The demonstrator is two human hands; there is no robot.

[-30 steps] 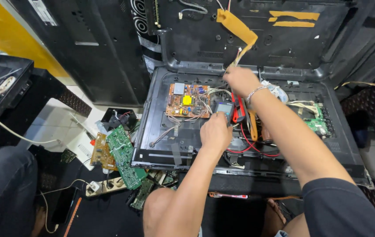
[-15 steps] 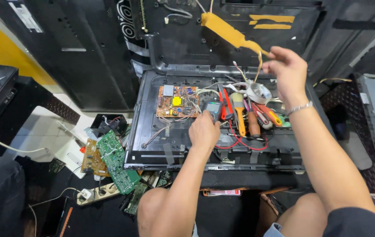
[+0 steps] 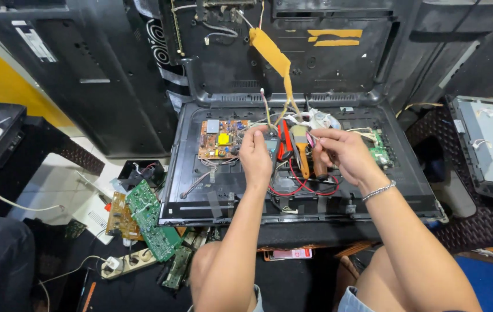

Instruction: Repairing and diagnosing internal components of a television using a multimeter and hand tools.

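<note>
Over the opened back of a flat screen (image 3: 200, 190), the left hand (image 3: 256, 155) is curled shut around a small meter beside the brown circuit board (image 3: 221, 139), while the right hand (image 3: 342, 151) pinches thin wires (image 3: 310, 139) between fingertips, above red-handled pliers (image 3: 285, 138).

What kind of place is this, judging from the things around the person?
Probably an electronics repair workshop, likely for televisions. An opened flat-screen set lies with its orange circuit board exposed, loose green circuit boards lie on the floor, and more dark back covers lean against the wall.
</note>
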